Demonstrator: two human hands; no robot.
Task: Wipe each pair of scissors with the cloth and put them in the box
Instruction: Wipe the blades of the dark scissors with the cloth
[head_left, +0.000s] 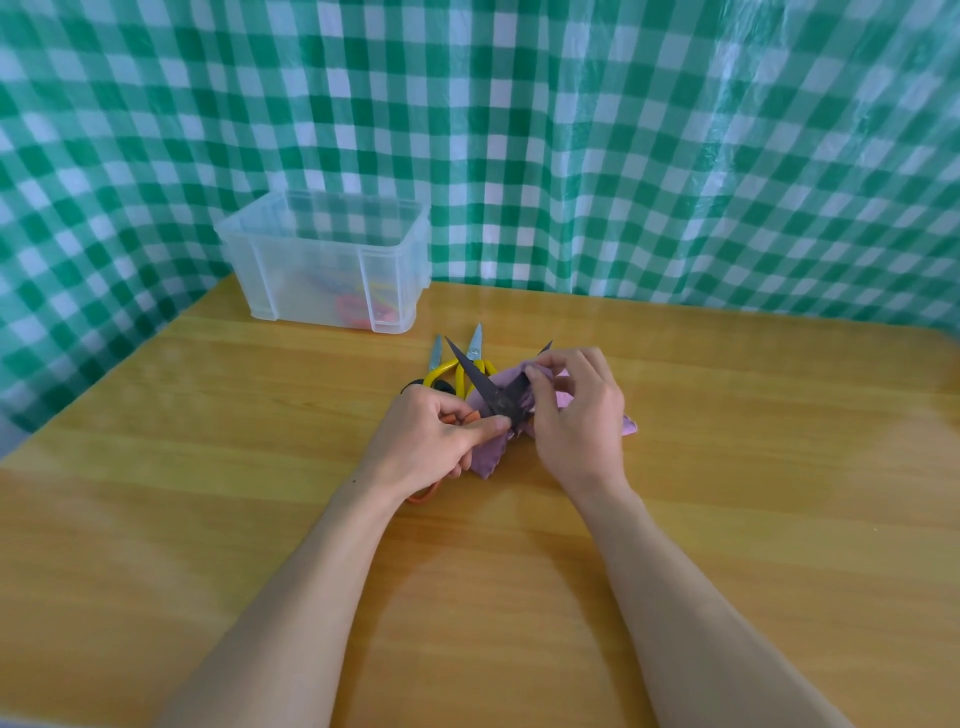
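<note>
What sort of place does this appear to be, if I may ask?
Probably a makeshift recording booth: a green-and-white checked plastic sheet walls in a light wooden table, which holds a clear plastic box and yellow-handled scissors.

Box (322, 260) stands behind-left of 2 scissors (457, 366) on table (208, 467).

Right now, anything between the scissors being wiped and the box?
Only the yellow-handled scissors, lying on the table between the box and the orange-handled scissors in the left hand. Lifted over them, nothing visible blocks the way; the box top is open.
</note>
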